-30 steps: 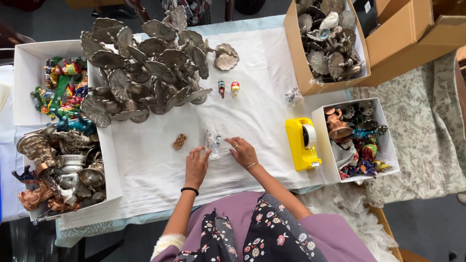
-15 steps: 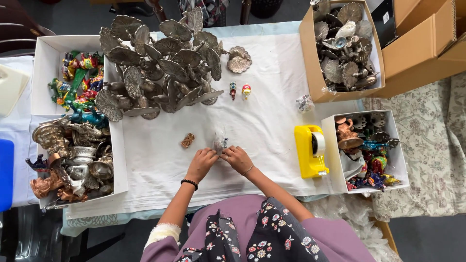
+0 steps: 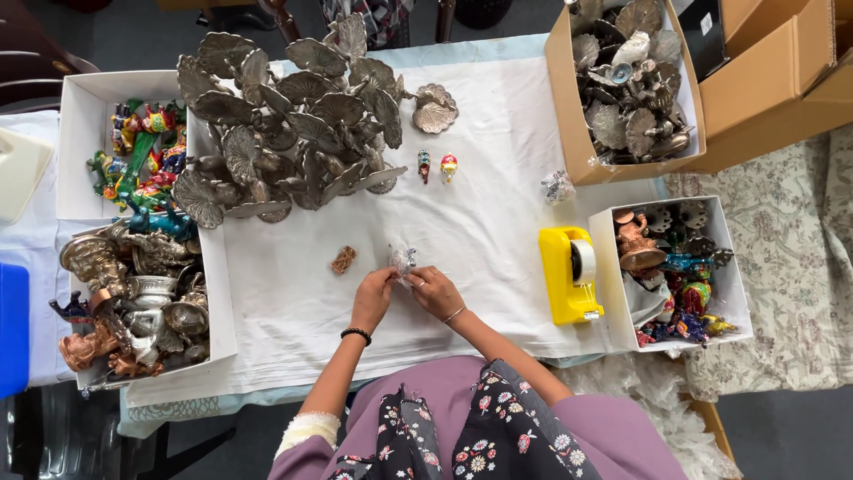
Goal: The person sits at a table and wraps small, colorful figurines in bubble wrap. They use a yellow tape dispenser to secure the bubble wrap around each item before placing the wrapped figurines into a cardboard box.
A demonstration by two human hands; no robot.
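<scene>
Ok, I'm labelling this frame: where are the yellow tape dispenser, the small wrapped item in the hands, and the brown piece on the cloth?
yellow tape dispenser (image 3: 565, 276), head view, on its yellow body.
small wrapped item (image 3: 404, 260), head view, on its clear wrapping above the fingers.
brown piece (image 3: 343, 260), head view, on its middle.

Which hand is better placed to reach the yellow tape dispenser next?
Probably the right hand: it sits on the side of the yellow plastic tape dispenser, with only bare white cloth between. The left hand would have to cross over. Both hands hold a small clear-wrapped item.
</scene>
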